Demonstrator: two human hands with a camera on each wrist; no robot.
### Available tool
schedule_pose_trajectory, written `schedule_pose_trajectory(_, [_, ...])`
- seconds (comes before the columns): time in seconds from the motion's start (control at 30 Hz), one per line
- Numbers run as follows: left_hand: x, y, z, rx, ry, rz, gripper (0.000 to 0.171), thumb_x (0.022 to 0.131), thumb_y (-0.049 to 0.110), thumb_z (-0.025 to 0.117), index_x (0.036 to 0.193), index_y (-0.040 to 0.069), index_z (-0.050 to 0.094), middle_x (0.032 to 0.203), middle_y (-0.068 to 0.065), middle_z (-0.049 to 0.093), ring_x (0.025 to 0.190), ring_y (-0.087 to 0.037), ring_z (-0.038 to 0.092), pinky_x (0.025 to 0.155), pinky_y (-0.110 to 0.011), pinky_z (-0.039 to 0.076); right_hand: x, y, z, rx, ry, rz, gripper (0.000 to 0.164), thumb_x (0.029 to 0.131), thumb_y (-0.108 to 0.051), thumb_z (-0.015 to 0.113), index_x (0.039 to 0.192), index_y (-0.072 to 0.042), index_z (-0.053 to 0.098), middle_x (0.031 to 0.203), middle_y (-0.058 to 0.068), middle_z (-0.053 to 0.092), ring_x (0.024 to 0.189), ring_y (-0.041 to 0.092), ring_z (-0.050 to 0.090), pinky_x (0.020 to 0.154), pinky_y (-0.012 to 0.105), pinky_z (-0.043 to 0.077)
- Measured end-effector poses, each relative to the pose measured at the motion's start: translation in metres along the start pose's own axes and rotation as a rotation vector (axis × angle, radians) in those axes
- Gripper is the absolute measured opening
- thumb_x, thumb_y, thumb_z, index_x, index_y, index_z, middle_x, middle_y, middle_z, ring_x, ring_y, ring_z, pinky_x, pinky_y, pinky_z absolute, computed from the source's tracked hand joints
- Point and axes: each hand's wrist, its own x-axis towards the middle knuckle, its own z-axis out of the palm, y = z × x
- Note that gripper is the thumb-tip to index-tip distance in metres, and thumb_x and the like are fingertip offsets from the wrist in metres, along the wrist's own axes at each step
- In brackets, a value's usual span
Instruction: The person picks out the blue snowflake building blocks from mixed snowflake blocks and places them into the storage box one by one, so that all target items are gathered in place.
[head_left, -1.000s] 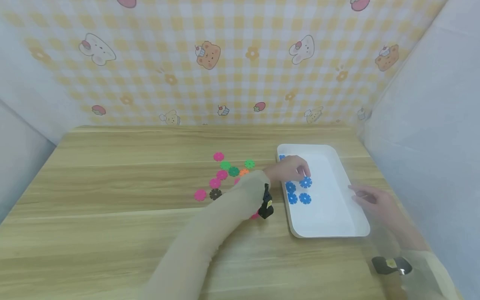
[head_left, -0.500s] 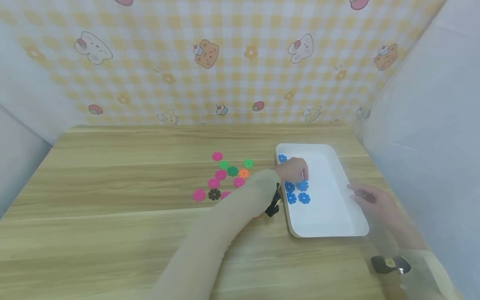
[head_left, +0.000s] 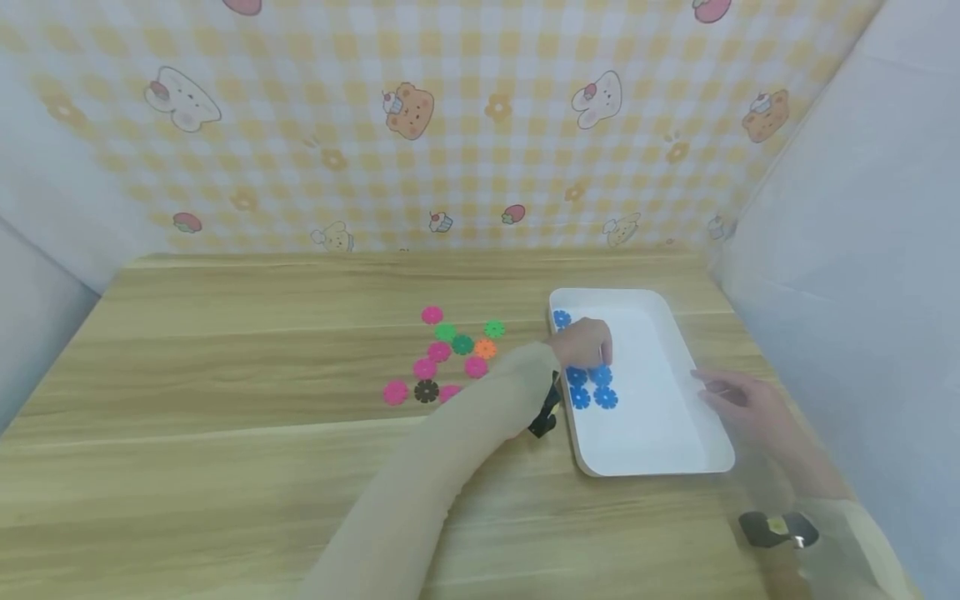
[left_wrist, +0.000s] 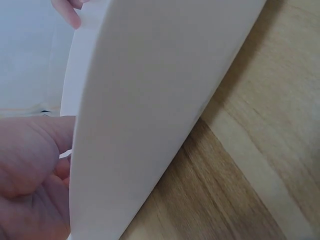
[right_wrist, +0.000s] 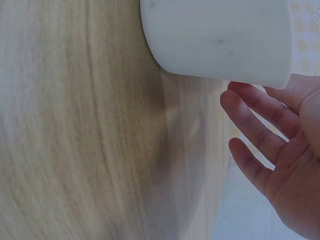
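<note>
A shallow white tray [head_left: 660,425] stands on the right of the table, with several blue notched snowflake discs [head_left: 605,397] along its left side. My left hand [head_left: 585,343] reaches over the left wall, fingers bent down onto one blue disc [head_left: 602,377]; the fingertips are partly hidden. In the left wrist view the tray wall covers the fingers of that left hand [left_wrist: 30,170]. At the right rim, my right hand [head_left: 757,408] holds the tray edge. The right wrist view has this right hand [right_wrist: 295,165] straddling the wall, its outer fingers spread beneath.
Left of the tray lie loose snowflake discs: several pink ones [head_left: 424,368], light green ones [head_left: 494,329], a dark green one [head_left: 462,344], an orange one [head_left: 485,348] and a black one [head_left: 427,391]. The left sleeve [head_left: 450,467] covers part of the table.
My left hand has moved slightly down in the tray, and the blue disc at its fingertips has come closer to its neighbours. The right hand stays at the rim.
</note>
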Motion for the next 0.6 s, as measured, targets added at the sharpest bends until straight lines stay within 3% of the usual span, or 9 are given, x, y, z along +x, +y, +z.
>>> schedule_pose_trajectory(0.17, [-0.005,0.001,-0.005,-0.081,0.016,0.008,0.02,0.084,-0.001,0.058,0.101,0.008,0.065,0.103,0.001,0.058,0.089,-0.012,0.054,0.077,-0.019,0.045,0.001,0.0,0.001,0.001,0.003,-0.011,0.032,0.09,-0.013,0.058,0.118,0.002,0.057,0.103,0.023,0.062,0.078,-0.009,0.052,0.067,0.017,0.047])
schedule_pose_trajectory(0.3, [-0.005,-0.007,-0.013,-0.136,0.052,0.096,0.021,0.081,-0.003,0.059,0.099,0.006,0.065,0.098,-0.001,0.058,0.079,-0.011,0.054,0.066,-0.015,0.044,0.001,0.0,0.0,0.006,0.005,-0.016,0.031,0.089,-0.011,0.059,0.118,0.003,0.057,0.101,0.023,0.062,0.077,-0.009,0.051,0.066,0.017,0.047])
schedule_pose_trajectory(0.4, [-0.008,-0.017,-0.023,-0.156,0.088,0.184,0.02,0.082,-0.002,0.059,0.1,0.004,0.066,0.096,-0.004,0.06,0.078,-0.011,0.053,0.065,-0.015,0.043,0.001,-0.001,0.0,0.002,0.007,-0.019,0.031,0.089,-0.01,0.059,0.117,0.004,0.057,0.1,0.023,0.062,0.077,-0.008,0.052,0.065,0.017,0.047])
schedule_pose_trajectory(0.6, [-0.037,-0.037,-0.049,-0.182,0.114,0.237,0.021,0.084,0.002,0.059,0.104,0.001,0.064,0.097,-0.009,0.062,0.085,-0.015,0.055,0.071,-0.019,0.046,0.001,-0.003,0.0,-0.011,0.005,-0.014,0.031,0.089,-0.009,0.059,0.117,0.003,0.057,0.098,0.023,0.062,0.076,-0.009,0.051,0.064,0.018,0.048])
